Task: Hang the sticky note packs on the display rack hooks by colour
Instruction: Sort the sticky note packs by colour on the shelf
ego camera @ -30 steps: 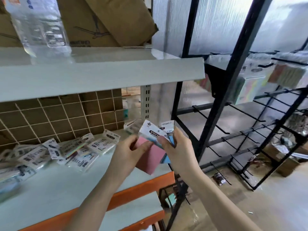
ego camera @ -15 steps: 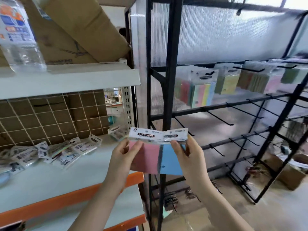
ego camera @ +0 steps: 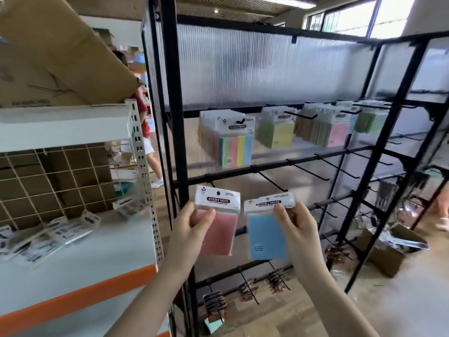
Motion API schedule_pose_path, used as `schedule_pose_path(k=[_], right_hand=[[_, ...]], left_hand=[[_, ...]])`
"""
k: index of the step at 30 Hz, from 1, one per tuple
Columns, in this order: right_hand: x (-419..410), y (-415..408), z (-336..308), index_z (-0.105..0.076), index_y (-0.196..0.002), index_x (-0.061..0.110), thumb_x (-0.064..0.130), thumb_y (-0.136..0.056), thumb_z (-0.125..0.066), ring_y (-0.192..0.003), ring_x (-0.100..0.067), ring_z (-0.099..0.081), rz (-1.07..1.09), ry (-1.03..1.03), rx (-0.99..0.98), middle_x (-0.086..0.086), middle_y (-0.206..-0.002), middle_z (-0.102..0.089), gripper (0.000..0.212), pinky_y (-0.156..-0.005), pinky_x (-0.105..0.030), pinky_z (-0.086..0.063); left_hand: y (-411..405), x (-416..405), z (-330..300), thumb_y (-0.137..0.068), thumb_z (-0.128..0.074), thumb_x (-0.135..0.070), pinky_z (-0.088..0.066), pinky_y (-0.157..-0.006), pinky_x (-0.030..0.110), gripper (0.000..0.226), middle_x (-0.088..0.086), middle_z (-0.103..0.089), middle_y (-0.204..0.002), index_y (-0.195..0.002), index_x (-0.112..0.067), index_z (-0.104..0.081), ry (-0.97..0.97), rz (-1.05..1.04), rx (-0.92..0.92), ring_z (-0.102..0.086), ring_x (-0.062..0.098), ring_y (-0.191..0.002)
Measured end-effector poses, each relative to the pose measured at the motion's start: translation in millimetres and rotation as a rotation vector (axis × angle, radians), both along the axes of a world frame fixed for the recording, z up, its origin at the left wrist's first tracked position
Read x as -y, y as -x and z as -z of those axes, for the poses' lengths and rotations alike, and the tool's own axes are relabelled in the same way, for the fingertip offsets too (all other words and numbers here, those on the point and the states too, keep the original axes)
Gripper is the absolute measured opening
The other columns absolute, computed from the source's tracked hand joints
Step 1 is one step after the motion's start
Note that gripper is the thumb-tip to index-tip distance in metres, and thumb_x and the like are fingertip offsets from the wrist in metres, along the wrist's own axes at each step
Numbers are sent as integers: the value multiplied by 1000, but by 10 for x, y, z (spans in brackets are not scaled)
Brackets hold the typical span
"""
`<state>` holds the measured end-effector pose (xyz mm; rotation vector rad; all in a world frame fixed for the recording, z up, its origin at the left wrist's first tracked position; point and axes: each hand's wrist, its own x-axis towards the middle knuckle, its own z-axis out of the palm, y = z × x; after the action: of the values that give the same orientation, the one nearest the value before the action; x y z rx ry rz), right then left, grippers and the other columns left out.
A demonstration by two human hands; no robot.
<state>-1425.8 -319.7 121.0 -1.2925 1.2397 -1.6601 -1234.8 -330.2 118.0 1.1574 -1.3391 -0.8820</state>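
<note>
While L hand fingers pinch pink pack | R hand pinches blue pack | rack hooks behind, maybe untouched

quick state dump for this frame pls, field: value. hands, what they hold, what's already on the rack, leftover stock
left hand: pinches pink pack near its header card
right hand: pinches blue pack near its header card
packs: side by side, apart, in front of display rack, neither on a hook
hung row, left to right: multicolour packs, yellow packs, pink packs, green packs
row below: empty hooks
leftover stock: loose packs on white shelf, left of rack
</note>
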Motion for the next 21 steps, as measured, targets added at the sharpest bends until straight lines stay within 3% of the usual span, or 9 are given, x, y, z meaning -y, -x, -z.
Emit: schedule_pose_path(k=[2, 4, 7, 10, 12, 17, 19, 21], right_hand=[[65, 115, -18, -57, -88, 12, 28, -93, -57, -66, -20, -52, 6, -29, -23, -9, -74, -56, 17, -57, -31, -41], [161, 217, -39, -59, -87, 13, 30, -92, -58, -61, -16, -51, 12, -44, -60, -8, -70, -56, 17, -53, -26, -40], [360, 376, -82, -61, -84, 16, 33, -91, -58, -57, -18, -48, 16, -37, -167, -16, -66, -55, 19, -51, -25, -37], [604, 538, -138, -66, -92, 17, 29, -90, -60, -62, -16, -65, -26, -36, -195, -8, -73, -71, 13, -53, -23, -48], [800, 667, -169, -66, -92, 17, 24, -91, -61, -64, -14, -67, -35, -44, -227, -3, -76, -73, 9, -53, -19, -48], [1279, 986, -283, -66, -84, 27, 21, -89, -64, -68, -6, -66, -48, -52, -308, 7, -76, -72, 8, -59, -15, -48], [1422, 1101, -333, -67, -82, 23, 23, -89, -64, -66, -9, -66, -66, -76, -305, 4, -76, -73, 7, -60, -20, -48], [1552, 1222, -370, -67, -83, 11, 22, -89, -64, -64, -14, -64, -57, -75, -277, -5, -77, -72, 13, -62, -28, -45]], left_hand=[[151, 75, -26, -88, -59, -37, -40, -70, 18, 18, -7, -62, -80, -93, -20, -58, 16, 21, 27, -59, 4, -77], [298, 164, -73, -86, -58, -43, -43, -69, 13, 24, -4, -62, -79, -90, -20, -58, 45, 73, 48, -59, 2, -74], [526, 342, -162, -88, -60, -40, -54, -72, 23, 21, -1, -70, -85, -97, -21, -61, 48, 166, 10, -67, 13, -80], [745, 587, -249, -91, -59, -22, -51, -63, 16, 11, -5, -73, -84, -102, -20, -62, 63, 235, -59, -68, 8, -76], [871, 783, -288, -90, -60, -22, -50, -62, 14, 13, 0, -72, -86, -103, -20, -63, 57, 262, -99, -68, 9, -76], [1163, 1294, -298, -88, -63, -24, -55, -71, 26, 13, 2, -71, -87, -100, -24, -64, 17, 277, -130, -69, 18, -81], [1285, 1461, -327, -84, -65, -32, -57, -75, 32, 23, -1, -71, -89, -106, -26, -64, -9, 289, -134, -69, 17, -82], [1412, 1603, -365, -77, -66, -38, -57, -69, 33, 30, -4, -71, -85, -104, -26, -64, -20, 314, -156, -70, 16, -79]])
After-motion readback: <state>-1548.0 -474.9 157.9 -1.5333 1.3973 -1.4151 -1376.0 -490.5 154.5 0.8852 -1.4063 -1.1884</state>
